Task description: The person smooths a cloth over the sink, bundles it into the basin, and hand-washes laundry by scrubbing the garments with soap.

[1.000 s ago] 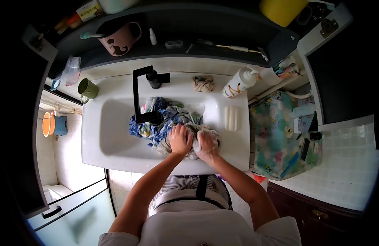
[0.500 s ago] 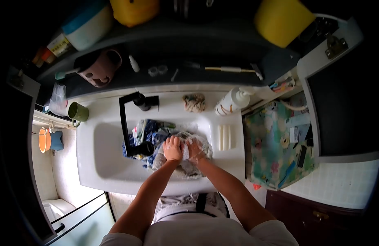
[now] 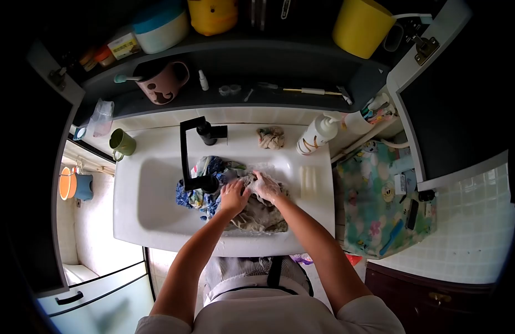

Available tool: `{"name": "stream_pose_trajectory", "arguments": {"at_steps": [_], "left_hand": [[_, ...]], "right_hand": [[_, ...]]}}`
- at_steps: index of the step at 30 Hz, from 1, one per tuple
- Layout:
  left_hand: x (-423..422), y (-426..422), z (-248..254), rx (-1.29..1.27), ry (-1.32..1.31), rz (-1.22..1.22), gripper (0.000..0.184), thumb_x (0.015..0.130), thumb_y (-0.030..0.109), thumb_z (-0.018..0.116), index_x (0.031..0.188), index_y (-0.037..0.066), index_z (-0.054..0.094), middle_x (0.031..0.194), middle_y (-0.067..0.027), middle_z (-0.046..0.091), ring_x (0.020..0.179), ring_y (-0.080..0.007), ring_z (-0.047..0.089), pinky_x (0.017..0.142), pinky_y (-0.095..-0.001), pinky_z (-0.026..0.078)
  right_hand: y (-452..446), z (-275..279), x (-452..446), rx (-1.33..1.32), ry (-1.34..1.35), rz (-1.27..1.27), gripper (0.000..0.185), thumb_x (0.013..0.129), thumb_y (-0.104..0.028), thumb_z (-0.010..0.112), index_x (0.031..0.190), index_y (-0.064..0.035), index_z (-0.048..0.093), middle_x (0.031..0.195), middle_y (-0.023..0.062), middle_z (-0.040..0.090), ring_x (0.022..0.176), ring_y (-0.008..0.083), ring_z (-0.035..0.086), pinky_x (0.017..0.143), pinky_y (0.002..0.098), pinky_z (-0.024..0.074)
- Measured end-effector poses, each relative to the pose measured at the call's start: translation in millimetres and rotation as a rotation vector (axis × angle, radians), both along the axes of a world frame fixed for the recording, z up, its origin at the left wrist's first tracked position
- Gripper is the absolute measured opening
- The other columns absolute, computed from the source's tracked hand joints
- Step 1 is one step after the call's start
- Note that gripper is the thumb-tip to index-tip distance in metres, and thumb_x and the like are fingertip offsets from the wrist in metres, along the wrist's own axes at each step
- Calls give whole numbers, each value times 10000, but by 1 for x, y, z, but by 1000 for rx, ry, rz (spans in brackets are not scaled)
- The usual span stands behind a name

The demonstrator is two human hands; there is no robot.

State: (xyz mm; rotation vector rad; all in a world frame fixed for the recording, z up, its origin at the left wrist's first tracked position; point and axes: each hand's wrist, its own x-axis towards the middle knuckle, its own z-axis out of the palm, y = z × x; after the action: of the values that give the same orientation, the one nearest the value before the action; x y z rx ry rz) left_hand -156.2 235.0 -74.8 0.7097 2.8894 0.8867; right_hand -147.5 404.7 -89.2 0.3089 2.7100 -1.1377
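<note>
Though sudsy, one cloth (image 3: 262,216) under two hands (image 3: 233,199).

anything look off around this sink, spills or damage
No clear spill or damage. The rag on the sink's back rim looks a bit out of place: it sits crumpled between the tap and the pump bottle, apart from the cloths in the basin. The pink mug seems to lean, perhaps only lens distortion.

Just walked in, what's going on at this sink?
A person has both hands on a wet, greyish cloth at the sink. The left hand lies on it with fingers spread; the right hand, with whitish suds on it, presses in beside it. Blue patterned fabric lies to the left, partly under the black faucet.
</note>
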Motion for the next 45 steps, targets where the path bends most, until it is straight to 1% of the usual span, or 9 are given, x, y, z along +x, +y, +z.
{"name": "stream_pose_trajectory", "arguments": {"at_steps": [3, 7, 12, 16, 23, 28, 34, 38, 45], "left_hand": [[6, -20, 26, 137, -227, -96, 495, 823, 398, 617, 1189, 70, 562, 1173, -132, 568, 1141, -340, 498, 959, -423, 385], [7, -31, 52, 383, -623, -41, 345, 843, 378, 671, 889, 36, 645, 809, -66, 623, 757, -148, 586, 691, -275, 467], [28, -33, 76, 143, -763, -238, 357, 836, 403, 674, 759, 59, 616, 593, -26, 544, 558, -122, 506, 515, -311, 405], [43, -16, 76, -51, -504, -231, 310, 797, 363, 636, 773, 61, 573, 654, -136, 589, 604, -315, 581, 550, -412, 435], [62, -23, 78, 142, -452, -13, 236, 760, 282, 567, 826, 55, 576, 760, -130, 608, 715, -321, 601, 626, -412, 467], [73, -7, 28, 192, 190, -39, 210, 678, 229, 584, 797, 80, 496, 791, -101, 472, 765, -314, 467, 679, -415, 339], [38, -4, 2, 122, 150, -53, 211, 674, 238, 593, 767, 79, 491, 786, -114, 489, 771, -329, 502, 676, -436, 379], [14, 1, -13, 139, 78, -7, 178, 705, 226, 576, 740, 83, 476, 754, -109, 521, 704, -339, 535, 590, -436, 429], [-6, 11, -4, 133, -203, 179, 207, 786, 270, 567, 834, 93, 471, 808, -107, 565, 710, -348, 568, 563, -435, 444]], "right_hand": [[-5, 21, 29, -42, 142, -13, 325, 833, -170, 549, 1137, -59, 534, 1069, 186, 620, 1036, 352, 572, 885, 406, 444], [5, 43, 81, -305, 385, 105, 251, 765, -27, 610, 1007, -26, 541, 933, 147, 589, 914, 303, 591, 800, 345, 467], [-1, 114, 135, -221, 309, 255, 212, 731, -71, 631, 932, -32, 576, 940, 127, 558, 914, 288, 570, 825, 350, 455], [-27, 128, 110, -1, 262, -90, 121, 781, -160, 591, 837, -57, 560, 833, 100, 570, 855, 299, 580, 741, 397, 468], [-51, 65, 105, 240, 335, -208, 108, 834, -168, 545, 792, -69, 543, 771, 115, 581, 763, 316, 591, 689, 438, 444], [-49, 43, 116, 316, 433, -63, 79, 790, -182, 571, 769, -125, 519, 717, 87, 546, 748, 291, 562, 719, 405, 391], [-46, -20, 84, 469, 566, -82, 156, 778, -242, 595, 896, -142, 574, 855, 71, 579, 798, 270, 585, 724, 438, 454], [-37, -38, 54, 290, 395, -11, 169, 805, -246, 584, 951, -161, 581, 778, 82, 607, 766, 284, 610, 650, 433, 484], [-25, -40, 8, 203, 131, -46, 220, 819, -267, 592, 969, -111, 555, 919, 126, 608, 896, 319, 582, 787, 434, 472]]}}
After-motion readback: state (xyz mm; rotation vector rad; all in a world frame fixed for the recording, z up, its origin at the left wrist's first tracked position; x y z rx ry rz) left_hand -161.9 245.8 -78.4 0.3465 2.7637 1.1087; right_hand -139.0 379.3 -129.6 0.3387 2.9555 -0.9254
